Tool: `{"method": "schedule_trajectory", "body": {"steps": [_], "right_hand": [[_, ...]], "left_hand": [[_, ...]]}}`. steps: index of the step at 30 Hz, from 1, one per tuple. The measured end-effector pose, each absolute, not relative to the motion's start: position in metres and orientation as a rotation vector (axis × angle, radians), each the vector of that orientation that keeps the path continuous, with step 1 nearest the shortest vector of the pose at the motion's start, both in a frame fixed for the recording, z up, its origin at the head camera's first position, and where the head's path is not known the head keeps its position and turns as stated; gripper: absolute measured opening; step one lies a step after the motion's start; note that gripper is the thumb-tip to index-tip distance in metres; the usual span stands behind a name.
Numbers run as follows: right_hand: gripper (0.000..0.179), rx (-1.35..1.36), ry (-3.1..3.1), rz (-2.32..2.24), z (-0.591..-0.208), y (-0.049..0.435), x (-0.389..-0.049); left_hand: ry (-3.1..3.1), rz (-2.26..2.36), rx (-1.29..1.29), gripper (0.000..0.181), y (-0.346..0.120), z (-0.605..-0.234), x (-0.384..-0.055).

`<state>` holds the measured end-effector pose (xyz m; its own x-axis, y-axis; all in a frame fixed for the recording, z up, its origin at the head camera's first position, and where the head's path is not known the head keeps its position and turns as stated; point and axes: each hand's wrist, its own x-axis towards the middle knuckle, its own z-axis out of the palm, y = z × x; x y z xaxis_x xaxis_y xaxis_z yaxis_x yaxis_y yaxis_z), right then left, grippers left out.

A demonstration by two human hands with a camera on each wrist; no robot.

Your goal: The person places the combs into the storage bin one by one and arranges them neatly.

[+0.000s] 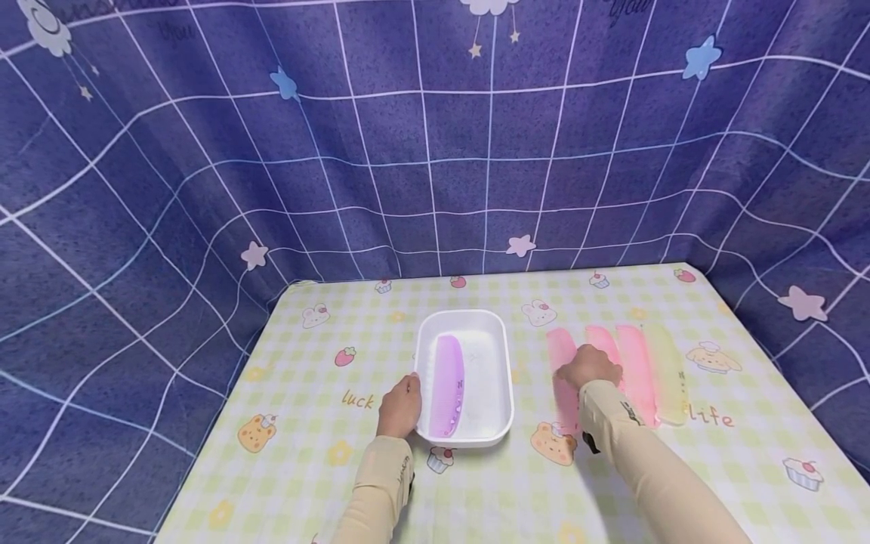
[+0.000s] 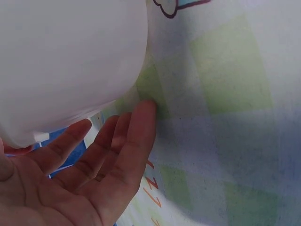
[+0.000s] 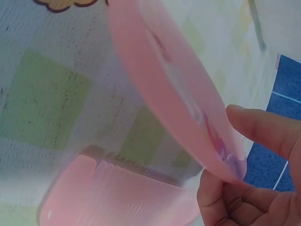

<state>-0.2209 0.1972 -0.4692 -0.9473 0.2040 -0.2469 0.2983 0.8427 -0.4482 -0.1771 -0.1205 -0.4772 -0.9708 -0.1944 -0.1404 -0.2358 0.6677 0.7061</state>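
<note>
A purple comb [image 1: 446, 385] lies in a white plastic tray [image 1: 485, 440]. My left hand [image 1: 399, 408] holds the tray's left side; in the left wrist view its fingers stretch along the outer wall, the thumb mostly cut off. To the right of the tray, my right hand [image 1: 590, 368] pinches a pink comb [image 3: 174, 89] between thumb and fingers, tilted up on edge in the right wrist view. Beside it, another pink comb [image 3: 136, 197] lies flat with its teeth showing. Farther right are one more pink comb [image 1: 637, 370] and a pale yellow-green comb [image 1: 664, 374].
A checked tablecloth [image 1: 299, 438] with cartoon prints covers the table. Behind and around it hangs a dark blue curtain [image 1: 455, 181] with white grid lines and stars.
</note>
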Motion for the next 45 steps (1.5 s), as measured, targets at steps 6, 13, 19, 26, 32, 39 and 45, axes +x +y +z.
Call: {"method": "schedule_trajectory", "body": {"steps": [6,13,19,26,32,39,45], "right_hand": [[0.041,0.402,2.832,-0.742,-0.467,0.197,-0.221],[0.050,0.439,2.798,-0.793,-0.464,0.197,-0.221],[0.050,0.458,2.792,-0.825,-0.466,0.197,-0.221],[0.040,0.442,2.811,-0.917,-0.462,0.199,-0.218],[0.044,0.387,2.838,-0.929,-0.450,0.199,-0.216],[0.041,0.355,2.842,-0.938,-0.439,0.200,-0.216],[0.030,0.384,2.843,-0.962,-0.431,0.198,-0.216]], "left_hand": [[2.817,1.216,-0.364,0.048,-0.121,-0.477,-0.176],[2.819,1.224,-0.356,0.048,-0.121,-0.478,-0.176],[2.812,1.224,-0.362,0.048,-0.120,-0.479,-0.176],[2.818,1.210,-0.351,0.048,-0.120,-0.477,-0.175],[2.820,1.215,-0.357,0.049,-0.120,-0.478,-0.175],[2.816,1.212,-0.353,0.049,-0.122,-0.480,-0.177],[2.801,1.206,-0.357,0.050,-0.122,-0.478,-0.177]]}}
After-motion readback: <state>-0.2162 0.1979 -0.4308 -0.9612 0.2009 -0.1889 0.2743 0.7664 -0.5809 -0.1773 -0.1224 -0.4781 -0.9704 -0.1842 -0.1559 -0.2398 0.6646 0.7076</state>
